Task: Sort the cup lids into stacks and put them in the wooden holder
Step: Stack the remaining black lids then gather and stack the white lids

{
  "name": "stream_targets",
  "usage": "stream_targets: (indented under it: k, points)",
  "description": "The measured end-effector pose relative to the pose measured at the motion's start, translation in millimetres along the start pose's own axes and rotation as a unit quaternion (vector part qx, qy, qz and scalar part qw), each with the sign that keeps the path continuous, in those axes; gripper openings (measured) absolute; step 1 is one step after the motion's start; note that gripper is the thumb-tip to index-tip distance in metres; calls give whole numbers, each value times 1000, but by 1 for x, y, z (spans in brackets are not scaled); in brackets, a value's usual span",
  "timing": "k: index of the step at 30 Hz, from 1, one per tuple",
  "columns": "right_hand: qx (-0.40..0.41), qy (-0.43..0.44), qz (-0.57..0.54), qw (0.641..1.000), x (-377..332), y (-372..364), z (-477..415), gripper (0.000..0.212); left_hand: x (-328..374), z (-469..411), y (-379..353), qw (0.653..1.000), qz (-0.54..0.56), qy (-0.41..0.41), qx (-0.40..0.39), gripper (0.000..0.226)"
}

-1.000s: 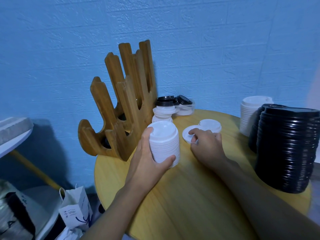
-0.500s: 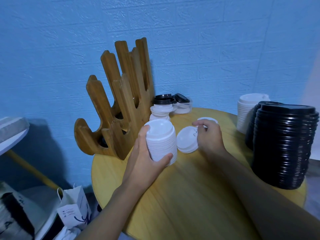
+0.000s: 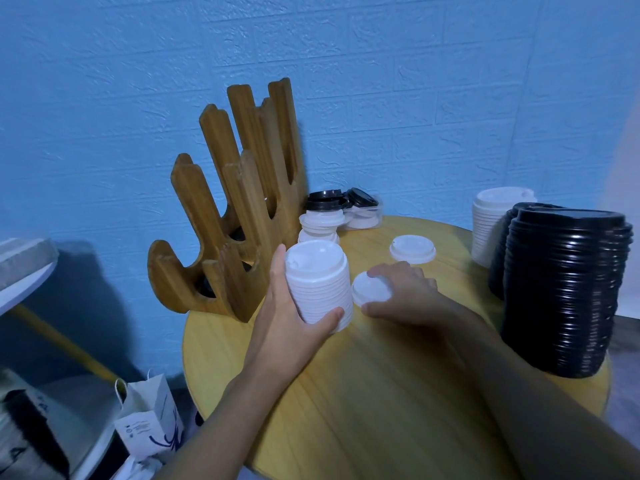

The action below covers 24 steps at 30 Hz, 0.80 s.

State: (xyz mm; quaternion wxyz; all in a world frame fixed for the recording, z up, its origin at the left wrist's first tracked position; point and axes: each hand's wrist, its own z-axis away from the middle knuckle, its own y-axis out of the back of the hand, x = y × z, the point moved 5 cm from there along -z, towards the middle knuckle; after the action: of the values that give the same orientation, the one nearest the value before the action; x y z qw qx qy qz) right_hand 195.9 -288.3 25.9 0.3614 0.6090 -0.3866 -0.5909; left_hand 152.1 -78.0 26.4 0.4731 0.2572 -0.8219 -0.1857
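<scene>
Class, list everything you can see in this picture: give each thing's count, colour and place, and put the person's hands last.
wooden holder: one, brown, table's far left edge
held stack of lids: one, white, in left hand
single lid: one, white, under right hand
loose lid: one, white, mid-table
mixed lid pile: one, white with black on top, beside holder
tall black lid stacks: two, right edge
white lid stack: one, far right
table: one, yellow wood
paper bag: one, white, floor
left hand: gripping stack
right hand: on single lid

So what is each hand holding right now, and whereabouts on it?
The left hand grips a stack of white lids around its side, thumb in front. The right hand holds a single white lid by its rim, tilted beside the stack.
</scene>
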Motion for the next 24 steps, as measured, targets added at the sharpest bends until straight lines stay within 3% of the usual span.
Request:
stream_targets:
  k: [3,6,10,16,24]
  points:
    - [113,4,-113,987,0,9,-2,72,0,0,0,1000,2,7,-1,121]
    - [249,42,-302,919,-6,28,7,53,1,1,-1,1000,5,7,-4,121]
    - [256,164,-409,861,-37,37,26,38,4,3,-2,1000,8,-2,-20,121]
    - [145,250,-316,904,-70,15,35,46,6,4,0,1000,11,10,-13,125]
    - [105,255,-287,917,-70,6,33,40,9,4,-1,1000,-8,-13,-23,115]
